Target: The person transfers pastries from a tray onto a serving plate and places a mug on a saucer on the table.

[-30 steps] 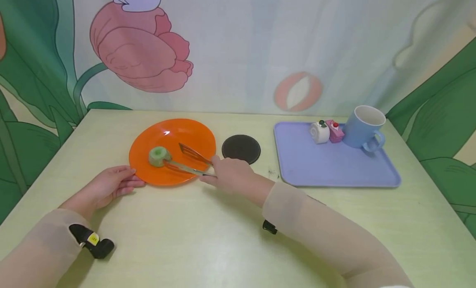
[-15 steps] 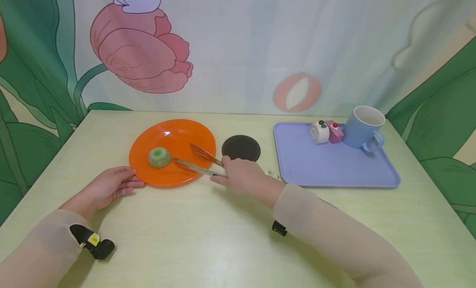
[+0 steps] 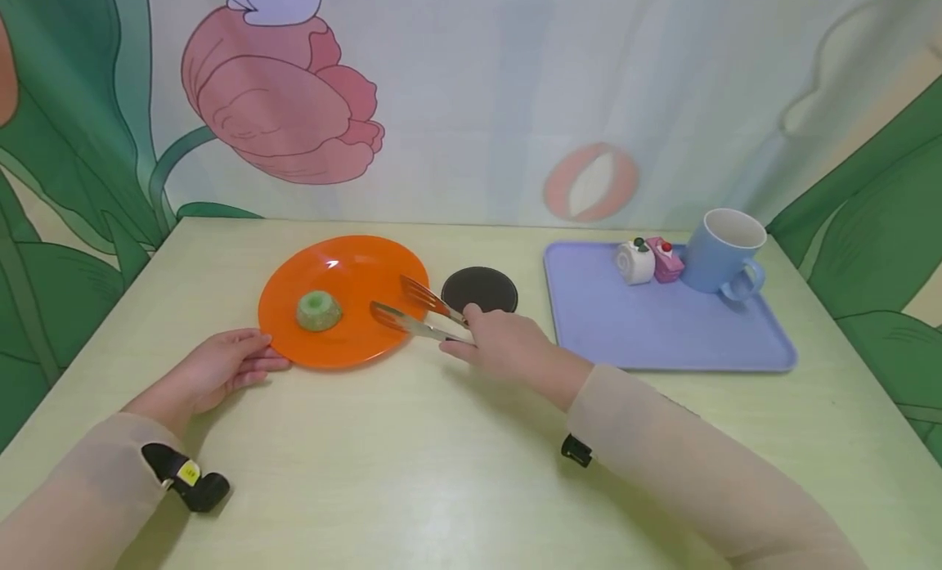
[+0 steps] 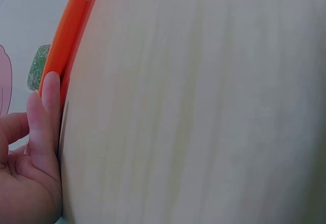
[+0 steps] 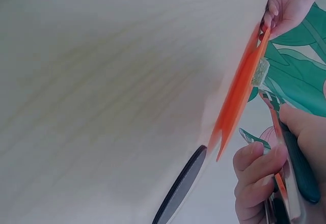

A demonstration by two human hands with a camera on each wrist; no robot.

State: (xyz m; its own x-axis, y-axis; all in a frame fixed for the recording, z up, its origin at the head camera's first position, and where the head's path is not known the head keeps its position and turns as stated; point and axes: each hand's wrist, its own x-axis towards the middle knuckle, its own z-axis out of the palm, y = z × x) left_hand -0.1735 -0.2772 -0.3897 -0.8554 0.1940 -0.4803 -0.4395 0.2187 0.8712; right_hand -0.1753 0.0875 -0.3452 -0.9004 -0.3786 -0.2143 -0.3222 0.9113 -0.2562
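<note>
My right hand (image 3: 508, 341) grips metal tongs (image 3: 415, 320), whose two arms are spread apart with nothing between their tips. The tips overlap the right part of an orange plate (image 3: 353, 263) in the head view. On the plate's left part sits a small green, ring-topped cake (image 3: 318, 310), apart from the tongs. My left hand (image 3: 221, 365) holds the plate's near left rim between thumb and fingers. In the right wrist view the dark handle (image 5: 300, 163) of the tongs lies along my thumb.
A round black coaster (image 3: 480, 289) lies right of the plate, just beyond my right hand. Farther right, a lavender tray (image 3: 662, 337) carries a white roll cake (image 3: 635, 262), a pink cake (image 3: 666, 261) and a blue mug (image 3: 717, 255). A printed curtain (image 3: 471, 104) hangs behind the table.
My right hand has drawn the tongs rightward, away from the green cake, which stays in the same spot on the plate. My left hand has stayed at the rim.
</note>
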